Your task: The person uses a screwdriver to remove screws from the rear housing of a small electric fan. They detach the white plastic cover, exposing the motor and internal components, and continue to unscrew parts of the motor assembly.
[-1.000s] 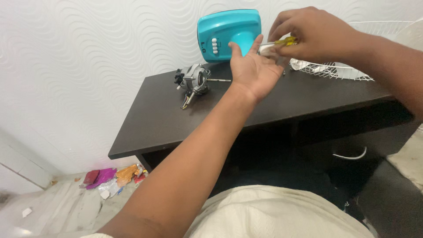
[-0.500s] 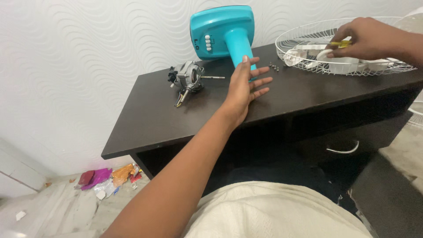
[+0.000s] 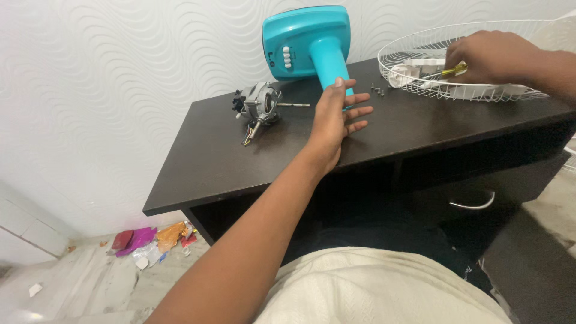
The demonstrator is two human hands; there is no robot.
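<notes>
My left hand (image 3: 336,117) hovers open above the dark table (image 3: 240,156), fingers spread, right beside the turquoise fan stand (image 3: 318,48) that lies tipped against the wall. A bare fan motor (image 3: 259,107) with its shaft sits to the left of that hand. Small screws (image 3: 377,89) lie just past its fingertips. My right hand (image 3: 492,57) is shut on a yellow-handled screwdriver (image 3: 451,70) and rests inside the white wire fan guard (image 3: 408,45) at the table's right end, over white plastic parts.
A drawer with a curved metal handle (image 3: 474,206) sits under the table. Coloured wrappers (image 3: 150,240) litter the floor at the left by the patterned wall. A cream cloth (image 3: 372,288) covers my lap.
My right hand carried the screwdriver from above my left palm to the right, into the wire guard. My left hand turned palm down and sank toward the tabletop.
</notes>
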